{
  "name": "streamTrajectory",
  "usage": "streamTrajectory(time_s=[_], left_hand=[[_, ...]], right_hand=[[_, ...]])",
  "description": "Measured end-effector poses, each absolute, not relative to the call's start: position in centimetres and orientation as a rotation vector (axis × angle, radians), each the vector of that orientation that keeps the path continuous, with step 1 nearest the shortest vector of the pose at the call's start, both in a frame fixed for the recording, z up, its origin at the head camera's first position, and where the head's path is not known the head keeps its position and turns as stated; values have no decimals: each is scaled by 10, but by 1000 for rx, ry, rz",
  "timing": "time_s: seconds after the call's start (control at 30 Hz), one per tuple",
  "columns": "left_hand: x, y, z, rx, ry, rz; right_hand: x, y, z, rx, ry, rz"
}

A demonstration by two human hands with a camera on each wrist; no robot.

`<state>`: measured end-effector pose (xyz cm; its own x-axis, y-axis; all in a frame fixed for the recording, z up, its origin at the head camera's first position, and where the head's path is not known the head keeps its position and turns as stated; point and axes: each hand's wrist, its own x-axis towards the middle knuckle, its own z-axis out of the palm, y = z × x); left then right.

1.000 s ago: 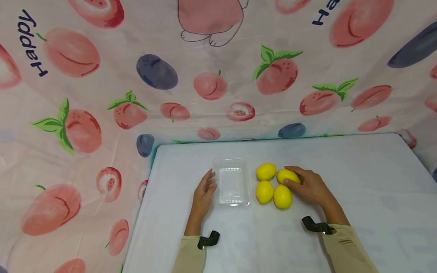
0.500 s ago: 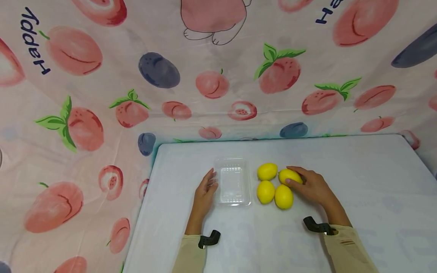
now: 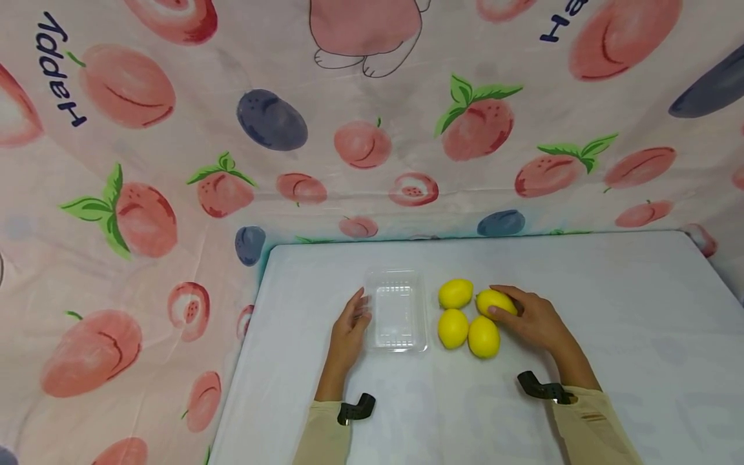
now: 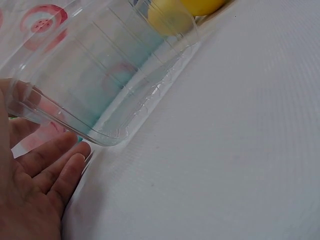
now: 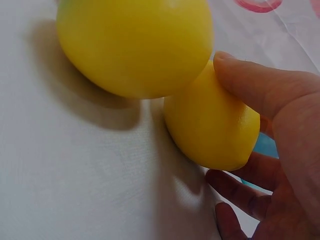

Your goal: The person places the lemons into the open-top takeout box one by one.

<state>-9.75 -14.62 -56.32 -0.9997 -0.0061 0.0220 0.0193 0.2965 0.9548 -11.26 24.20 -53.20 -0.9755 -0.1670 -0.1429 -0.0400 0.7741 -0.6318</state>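
A clear plastic container point(image 3: 423, 323) stands upright on the white table, with the left hand point(image 3: 350, 329) against its left side. In the left wrist view the fingers point(image 4: 65, 177) of that hand are loosely extended beside the clear wall, the lower ones apart from it. Several yellow lemons point(image 3: 453, 329) lie in a cluster right of the container. The right hand point(image 3: 531, 316) holds the far right lemon point(image 3: 493, 301) between thumb and fingers. In the right wrist view the thumb presses on the held lemon point(image 5: 210, 125), and a nearer lemon point(image 5: 135, 45) partly covers it.
A white table point(image 3: 628, 310) carries everything. Fruit-print cloth point(image 3: 314, 148) rises behind it and along its left side. Dark wrist mounts point(image 3: 357, 408) sit on both sleeves.
The hands, lemons and container keep their places relative to each other. The whole head view has shifted slightly.
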Motion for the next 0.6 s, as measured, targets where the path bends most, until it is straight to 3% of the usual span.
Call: streamTrajectory(time_s=[0.33,0.6], left_hand=[[-87,-142,-528,-28,-2526,-1865],[-87,-142,-527,-45,-2521,-1859]], right_hand=[[-112,243,-534,-149,2778,-990],[-110,245,-535,-96,2780,-1026]])
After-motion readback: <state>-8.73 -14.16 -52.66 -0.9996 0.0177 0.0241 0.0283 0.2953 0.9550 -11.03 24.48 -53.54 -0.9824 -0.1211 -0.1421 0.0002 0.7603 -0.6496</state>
